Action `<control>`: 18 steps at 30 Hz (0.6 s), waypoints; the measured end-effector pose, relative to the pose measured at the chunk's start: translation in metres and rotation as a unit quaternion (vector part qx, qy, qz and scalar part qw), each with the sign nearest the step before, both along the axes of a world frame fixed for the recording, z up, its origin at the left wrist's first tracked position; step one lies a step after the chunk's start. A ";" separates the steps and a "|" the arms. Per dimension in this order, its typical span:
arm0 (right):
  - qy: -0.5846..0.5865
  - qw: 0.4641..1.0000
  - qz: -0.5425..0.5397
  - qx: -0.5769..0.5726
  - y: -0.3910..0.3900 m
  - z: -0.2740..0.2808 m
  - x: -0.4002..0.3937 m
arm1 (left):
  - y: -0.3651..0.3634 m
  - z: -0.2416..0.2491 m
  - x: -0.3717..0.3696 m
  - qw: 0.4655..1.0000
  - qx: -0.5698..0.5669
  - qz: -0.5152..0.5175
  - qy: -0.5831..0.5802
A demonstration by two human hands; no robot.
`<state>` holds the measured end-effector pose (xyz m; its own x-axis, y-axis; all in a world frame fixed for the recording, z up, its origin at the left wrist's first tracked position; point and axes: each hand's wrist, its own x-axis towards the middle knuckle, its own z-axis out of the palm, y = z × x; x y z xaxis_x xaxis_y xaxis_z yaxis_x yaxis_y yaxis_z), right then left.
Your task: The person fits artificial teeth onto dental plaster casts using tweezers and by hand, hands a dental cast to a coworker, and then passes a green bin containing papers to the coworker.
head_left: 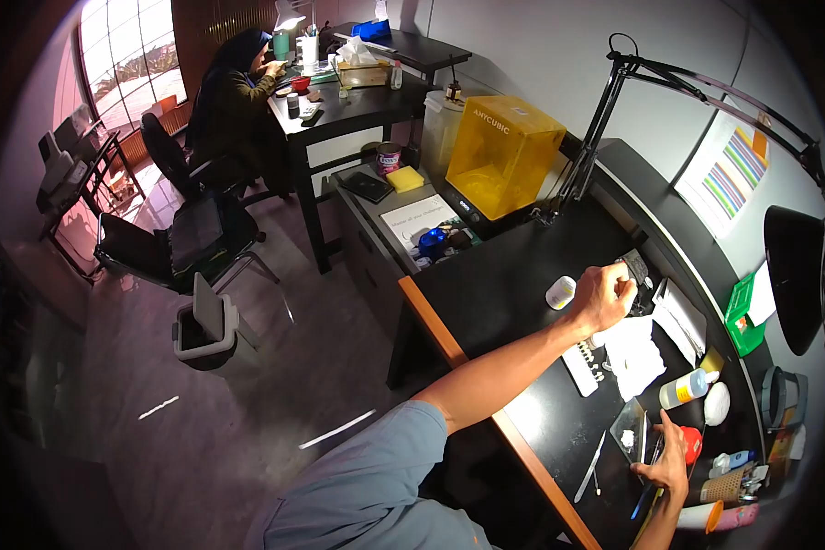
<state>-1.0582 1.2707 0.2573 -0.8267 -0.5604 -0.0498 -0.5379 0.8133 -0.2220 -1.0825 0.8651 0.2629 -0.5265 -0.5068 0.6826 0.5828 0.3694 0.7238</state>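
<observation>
My left hand [605,298] reaches across the black desk [486,284], its fingers curled closed beside a dark textured object [634,266]; what it grips, if anything, is hidden. Below it lie a white strip with small pegs [580,368] and crumpled white tissue [634,357]. A white jar [560,292] is to its left. My right hand [666,461] is low over the desk, thumb and fingers apart, next to a glass slab [629,429] bearing a small white lump. Thin dark tools lie by its fingers, and a red round object [692,445] is just beyond.
A bottle [683,390], a woven cup [727,485] and a black lamp [795,280] stand at the right. A yellow ANYCUBIC box [504,156] is behind the desk. Another person [238,105] sits at a far table. A bin [213,330] stands on the floor.
</observation>
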 end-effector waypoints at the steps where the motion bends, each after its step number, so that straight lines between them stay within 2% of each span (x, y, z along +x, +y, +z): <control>1: 0.001 1.000 0.002 0.000 0.000 0.001 0.002 | 0.001 0.000 -0.001 1.000 0.000 0.001 0.001; 5: 0.031 0.999 0.014 0.020 -0.004 -0.001 0.015 | 0.001 0.000 -0.001 1.000 0.005 -0.003 -0.005; 12: 0.034 0.999 0.026 -0.011 -0.013 -0.002 0.044 | 0.002 -0.001 -0.001 1.000 -0.009 0.002 -0.016; 15: 0.016 0.999 0.020 -0.024 -0.024 0.005 0.059 | 0.001 -0.008 -0.012 0.998 0.020 -0.037 0.036; 18: 0.011 0.999 0.021 -0.032 -0.034 0.018 0.075 | -0.011 0.009 -0.002 0.999 -0.005 -0.004 0.049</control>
<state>-0.9832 1.2363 0.2757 -0.8024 -0.5968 0.0055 -0.5774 0.7739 -0.2600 -1.0850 0.8543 0.2714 -0.4619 -0.4952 0.7358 0.6534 0.3711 0.6598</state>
